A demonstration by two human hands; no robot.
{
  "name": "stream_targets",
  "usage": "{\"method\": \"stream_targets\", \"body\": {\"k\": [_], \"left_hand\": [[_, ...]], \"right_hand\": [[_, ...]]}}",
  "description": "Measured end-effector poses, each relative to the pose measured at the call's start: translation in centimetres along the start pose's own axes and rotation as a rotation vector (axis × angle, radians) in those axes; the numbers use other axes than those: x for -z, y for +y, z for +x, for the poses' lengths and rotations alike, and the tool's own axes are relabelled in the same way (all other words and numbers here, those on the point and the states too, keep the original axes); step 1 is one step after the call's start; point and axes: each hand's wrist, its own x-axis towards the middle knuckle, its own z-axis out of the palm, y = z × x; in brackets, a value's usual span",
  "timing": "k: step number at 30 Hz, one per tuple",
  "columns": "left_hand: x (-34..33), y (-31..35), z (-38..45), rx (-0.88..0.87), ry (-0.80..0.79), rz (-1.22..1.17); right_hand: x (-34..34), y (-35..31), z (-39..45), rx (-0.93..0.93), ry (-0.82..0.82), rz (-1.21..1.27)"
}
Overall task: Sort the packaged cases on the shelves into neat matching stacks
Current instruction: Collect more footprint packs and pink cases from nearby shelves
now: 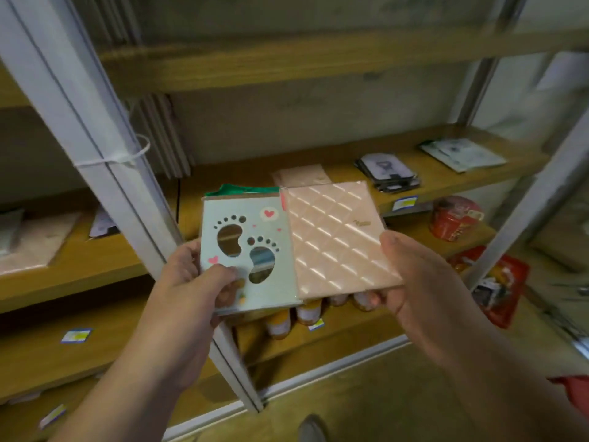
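Currently mid-sort: both hands hold cases in front of the shelving, none placed yet. Left hand [191, 275] grips the pale footprint case [245, 250], thumb pressed on its front, fingers curled behind; flat card sleeve, glossy wrap, two foot-shaped cut-outs, small pink hearts. More cases appear stacked behind it, a green edge [242, 188] showing at the top. Right hand [411, 275] pinches the pink quilted case [338, 237], thumb on its right edge, fingertips underneath; square, shiny, raised diamond pattern catching light. The two cases touch edge to edge, the pink one overlapping slightly.

Below the hands, orange-capped jars [306, 314] sit on a lower shelf. To the right, red packets [490, 282] and a red tin [455, 218].

Farther back on the wooden shelf [350, 173] lies a matching pink case [302, 175], flat, just behind the held ones. Right of it a dark-edged stack [387, 173], then a pale greenish stack [462, 153]. Far left shelf holds another pink stack [35, 244].

Likely next move: right hand carries the pink quilted case onto the matching pink one, edges squared; slick wrap may slide, so lay it flat.
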Motion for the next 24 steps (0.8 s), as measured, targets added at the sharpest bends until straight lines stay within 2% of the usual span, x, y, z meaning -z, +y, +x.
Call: {"method": "stream_targets", "body": {"k": [5,9,12,14,20,24], "left_hand": [[-4.1,-2.3,6.3,0.050,0.026,-0.013],[-5.6,-3.0,11.7,0.056,0.047,-0.006],[-6.1,-2.2,15.2,0.027,0.090,0.014],[-6.1,-1.6,17.0,-0.015,0.135,0.045],[-5.5,-1.1,20.2,-0.004,0.162,-0.008],[-5.7,-1.0,20.9,-0.008,0.213,-0.028]], "right_hand": [[3.6,-0.9,4.0,-0.008,0.160,-0.003],[5.0,-1.9,10.3,-0.034,0.217,-0.091],[5.1,-2.6,15.6,0.031,0.131,-0.323],[5.0,-2.8,18.9,0.025,0.139,-0.476],[3.0,-3.5,26.0,-0.020,0.076,-0.698],[1.9,-3.6,27.4,0.114,0.053,-1.046]]}}
